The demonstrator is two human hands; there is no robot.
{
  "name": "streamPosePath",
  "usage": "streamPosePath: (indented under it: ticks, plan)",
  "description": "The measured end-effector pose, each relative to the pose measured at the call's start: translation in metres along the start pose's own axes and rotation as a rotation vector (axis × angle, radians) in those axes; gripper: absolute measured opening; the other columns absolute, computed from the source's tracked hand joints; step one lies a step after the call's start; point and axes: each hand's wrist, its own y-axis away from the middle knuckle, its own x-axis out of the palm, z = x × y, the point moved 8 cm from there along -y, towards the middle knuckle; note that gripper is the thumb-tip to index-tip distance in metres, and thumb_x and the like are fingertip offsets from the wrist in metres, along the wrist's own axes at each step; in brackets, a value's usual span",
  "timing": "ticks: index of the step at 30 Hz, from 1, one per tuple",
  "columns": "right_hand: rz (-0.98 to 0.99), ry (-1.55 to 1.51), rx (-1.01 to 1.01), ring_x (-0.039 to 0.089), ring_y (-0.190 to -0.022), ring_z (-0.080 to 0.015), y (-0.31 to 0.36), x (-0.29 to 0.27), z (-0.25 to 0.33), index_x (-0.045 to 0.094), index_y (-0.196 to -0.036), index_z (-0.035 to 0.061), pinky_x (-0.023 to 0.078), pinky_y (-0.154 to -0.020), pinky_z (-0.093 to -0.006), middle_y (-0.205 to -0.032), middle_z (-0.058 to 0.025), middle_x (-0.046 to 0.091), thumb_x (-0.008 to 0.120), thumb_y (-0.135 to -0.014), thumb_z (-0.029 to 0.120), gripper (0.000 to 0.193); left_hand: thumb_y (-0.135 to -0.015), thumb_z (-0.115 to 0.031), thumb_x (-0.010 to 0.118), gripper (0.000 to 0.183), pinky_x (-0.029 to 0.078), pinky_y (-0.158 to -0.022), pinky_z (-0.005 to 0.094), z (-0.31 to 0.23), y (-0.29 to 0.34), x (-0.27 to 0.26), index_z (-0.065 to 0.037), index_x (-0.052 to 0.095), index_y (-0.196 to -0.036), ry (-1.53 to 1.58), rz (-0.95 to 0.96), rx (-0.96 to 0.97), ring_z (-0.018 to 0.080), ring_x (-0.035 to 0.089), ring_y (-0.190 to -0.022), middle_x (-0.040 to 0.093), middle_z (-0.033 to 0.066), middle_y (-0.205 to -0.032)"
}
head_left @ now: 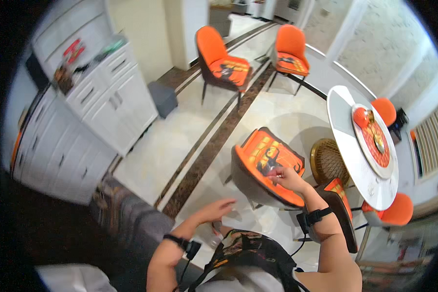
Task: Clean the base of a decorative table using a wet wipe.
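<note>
An orange chair point(293, 195) stands just ahead of me, its seat covered by a cushion point(279, 147) printed in orange, yellow and black. Over the near edge of this cushion is my right hand point(288, 179), fingers curled together. Whether a small item sits in its fingertips cannot be made out. My left hand point(216, 210) is held out over the floor to the left of the chair, its fingers stretched and nothing in them. Dark straps with small black boxes and cables go round both forearms.
To the right stands a round white table point(339, 131) carrying a turntable with a red round object and a spoon. Around it are more orange chairs point(345, 194). Two others point(233, 73) stand farther back. White cabinets point(124, 107), a grey bin point(162, 100) and a striped rug point(126, 207) lie leftward.
</note>
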Motion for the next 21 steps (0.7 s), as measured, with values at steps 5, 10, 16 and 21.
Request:
streamPosePath:
  ticks: [5, 10, 16, 21]
  plan:
    - [-0.146, 0.055, 0.169, 0.055, -0.064, -0.0091, -0.053, -0.034, -0.006, 0.065, -0.088, 0.0015, 0.044, -0.06, -0.0263, -0.073, -0.0069, 0.061, 0.059, -0.085, 0.02, 0.02, -0.089, -0.02, 0.051, 0.036, 0.042, -0.089, 0.031, 0.112, 0.122, -0.147, -0.003, 0.049, -0.121, -0.12, -0.458, -0.398, 0.023, 0.054, -0.105, 0.055, 0.0128, -0.116]
    - [-0.245, 0.2, 0.068, 0.057, -0.071, -0.0143, -0.16, -0.032, 0.03, 0.063, -0.1, 0.0022, 0.045, -0.066, -0.03, -0.079, -0.0078, 0.063, 0.052, -0.09, 0.024, 0.026, -0.089, -0.019, 0.049, 0.037, 0.041, -0.089, 0.0315, 0.145, 0.229, -0.263, -0.002, 0.047, -0.122, -0.175, -0.594, -0.652, 0.0219, 0.053, -0.107, 0.055, 0.0123, -0.117]
    - [-0.377, -0.09, 0.027, 0.06, -0.082, -0.0195, -0.209, -0.042, 0.06, 0.06, -0.106, 0.0057, 0.047, -0.073, -0.0313, -0.091, -0.0095, 0.064, 0.051, -0.09, 0.024, 0.026, -0.09, -0.028, 0.048, 0.043, 0.042, -0.089, 0.0345, 0.189, 0.211, -0.384, -0.002, 0.046, -0.124, -0.083, -0.363, -0.882, 0.0255, 0.052, -0.109, 0.052, 0.0133, -0.122]
    - [-0.662, -0.184, 0.346, 0.058, -0.083, -0.0157, -0.166, -0.045, 0.019, 0.058, -0.105, -0.002, 0.046, -0.072, -0.03, -0.092, -0.0104, 0.063, 0.053, -0.089, 0.018, 0.027, -0.088, -0.033, 0.048, 0.041, 0.044, -0.085, 0.0345, 0.167, 0.062, -0.523, -0.002, 0.051, -0.115, -0.511, -0.362, -0.419, 0.0277, 0.057, -0.101, 0.06, 0.0174, -0.106]
